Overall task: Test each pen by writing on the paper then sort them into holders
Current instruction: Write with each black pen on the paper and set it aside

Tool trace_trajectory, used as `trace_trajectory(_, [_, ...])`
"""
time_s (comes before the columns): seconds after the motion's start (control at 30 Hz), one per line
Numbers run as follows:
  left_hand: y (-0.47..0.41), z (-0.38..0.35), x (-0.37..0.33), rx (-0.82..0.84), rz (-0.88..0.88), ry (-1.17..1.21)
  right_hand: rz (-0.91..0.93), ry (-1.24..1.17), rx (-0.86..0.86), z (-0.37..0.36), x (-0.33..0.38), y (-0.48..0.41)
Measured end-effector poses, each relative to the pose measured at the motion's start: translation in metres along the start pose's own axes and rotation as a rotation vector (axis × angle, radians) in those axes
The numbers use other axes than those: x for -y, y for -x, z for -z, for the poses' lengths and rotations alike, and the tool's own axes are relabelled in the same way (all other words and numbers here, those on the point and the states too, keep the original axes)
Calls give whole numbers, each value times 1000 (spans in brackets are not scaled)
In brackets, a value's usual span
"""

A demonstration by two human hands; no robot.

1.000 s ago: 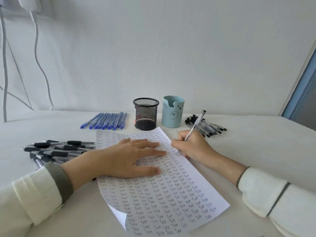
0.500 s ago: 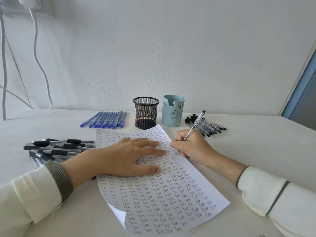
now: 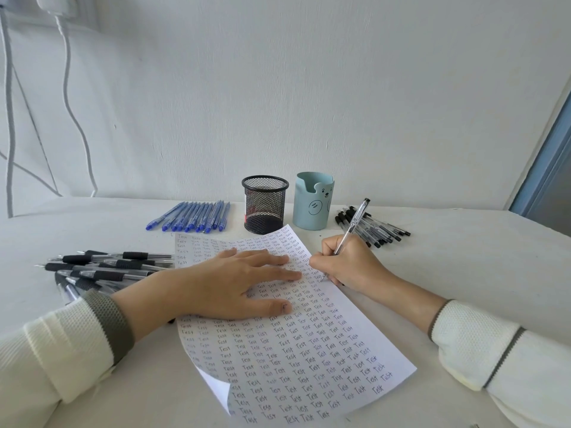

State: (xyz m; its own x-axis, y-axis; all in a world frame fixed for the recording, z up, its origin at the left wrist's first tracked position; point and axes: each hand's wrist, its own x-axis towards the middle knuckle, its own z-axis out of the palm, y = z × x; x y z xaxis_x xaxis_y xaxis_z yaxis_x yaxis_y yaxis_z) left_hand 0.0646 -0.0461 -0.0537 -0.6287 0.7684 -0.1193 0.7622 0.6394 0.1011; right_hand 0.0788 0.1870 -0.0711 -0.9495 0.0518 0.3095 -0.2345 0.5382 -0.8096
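We see soft even daylight, no glare. Faint shadow under right hand point(image 3: 349, 264). Sharp at grip on pen point(image 3: 352, 225); edges far off bow.

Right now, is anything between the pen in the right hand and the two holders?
Nothing visible. Between the clear pen in the right hand and the black mesh holder and blue bear holder lie only paper and bare table. The left hand rests flat on the paper, off to the side.

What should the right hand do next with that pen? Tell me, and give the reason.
Probably finish the stroke, then lift the pen off the paper. The right hand grips it with its tip down on the sheet, and the left hand presses the paper flat, so a test word seems in progress.
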Motion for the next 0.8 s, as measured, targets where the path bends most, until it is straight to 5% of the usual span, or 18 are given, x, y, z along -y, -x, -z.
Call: trace_trajectory(0.8, [0, -1, 2, -3, -9, -3, -2, -20, -27, 2, -3, -2])
